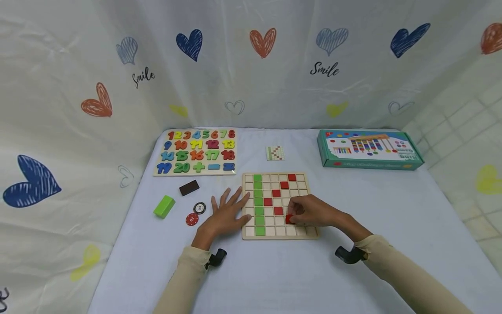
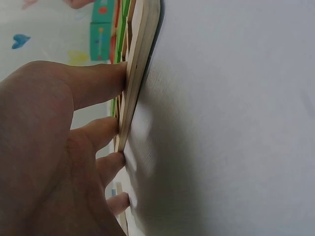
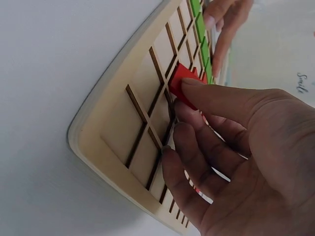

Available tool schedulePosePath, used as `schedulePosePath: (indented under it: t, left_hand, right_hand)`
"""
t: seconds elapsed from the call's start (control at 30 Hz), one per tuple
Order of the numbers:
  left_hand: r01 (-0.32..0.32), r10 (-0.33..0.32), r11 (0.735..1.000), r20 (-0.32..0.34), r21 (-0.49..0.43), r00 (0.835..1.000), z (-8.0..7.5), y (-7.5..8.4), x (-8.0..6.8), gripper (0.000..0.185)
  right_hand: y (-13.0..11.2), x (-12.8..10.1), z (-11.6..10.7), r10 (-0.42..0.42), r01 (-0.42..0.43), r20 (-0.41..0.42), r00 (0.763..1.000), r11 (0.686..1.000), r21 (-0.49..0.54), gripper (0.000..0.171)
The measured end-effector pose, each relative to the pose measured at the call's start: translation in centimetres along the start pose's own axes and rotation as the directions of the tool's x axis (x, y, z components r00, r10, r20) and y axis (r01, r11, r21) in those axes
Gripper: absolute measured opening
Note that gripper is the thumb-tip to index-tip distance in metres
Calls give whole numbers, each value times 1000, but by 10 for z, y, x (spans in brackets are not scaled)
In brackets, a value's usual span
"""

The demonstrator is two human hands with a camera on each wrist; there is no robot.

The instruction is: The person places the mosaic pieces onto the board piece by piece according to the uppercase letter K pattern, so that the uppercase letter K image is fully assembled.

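Observation:
A wooden grid board (image 1: 302,234) lies on the white table, with a green column of tiles (image 1: 258,203) and a diagonal of red tiles (image 1: 276,193). My right hand (image 1: 310,211) pinches a red tile (image 1: 289,219) on the board's lower right part; in the right wrist view the red tile (image 3: 181,83) sits tilted under my fingertips (image 3: 189,86) over a grid cell. My left hand (image 1: 225,216) lies flat with spread fingers against the board's left edge (image 2: 135,73), fingers (image 2: 98,86) touching its rim.
A number puzzle board (image 1: 198,151) lies at the back left, a teal game box (image 1: 368,149) at the back right, a small pattern card (image 1: 275,153) between them. A green block (image 1: 164,206), a dark brown block (image 1: 189,188) and two poker chips (image 1: 195,213) lie left of my left hand.

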State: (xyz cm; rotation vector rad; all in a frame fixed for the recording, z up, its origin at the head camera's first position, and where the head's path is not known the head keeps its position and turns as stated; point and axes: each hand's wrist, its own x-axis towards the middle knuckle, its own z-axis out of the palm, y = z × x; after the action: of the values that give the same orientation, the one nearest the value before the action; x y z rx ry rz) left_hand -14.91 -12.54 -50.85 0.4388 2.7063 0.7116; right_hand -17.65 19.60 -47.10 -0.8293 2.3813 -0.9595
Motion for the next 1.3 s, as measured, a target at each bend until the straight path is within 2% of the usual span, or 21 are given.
schedulePosePath:
  t: [0.3, 0.97, 1.3]
  left_hand:
    - [-3, 3, 1000, -8, -2, 1000, -1, 3, 0, 74]
    - [17, -17, 1000, -2, -4, 1000, 1, 3, -1, 75]
    - [9, -9, 1000, -3, -5, 1000, 0, 3, -1, 75]
  right_hand:
    - [1, -1, 5, 43, -43, -1, 999, 998, 40, 13]
    - [2, 0, 9, 98, -98, -36, 995, 995, -16, 7]
    - [-5, -1, 5, 45, -51, -63, 997, 994, -101, 6]
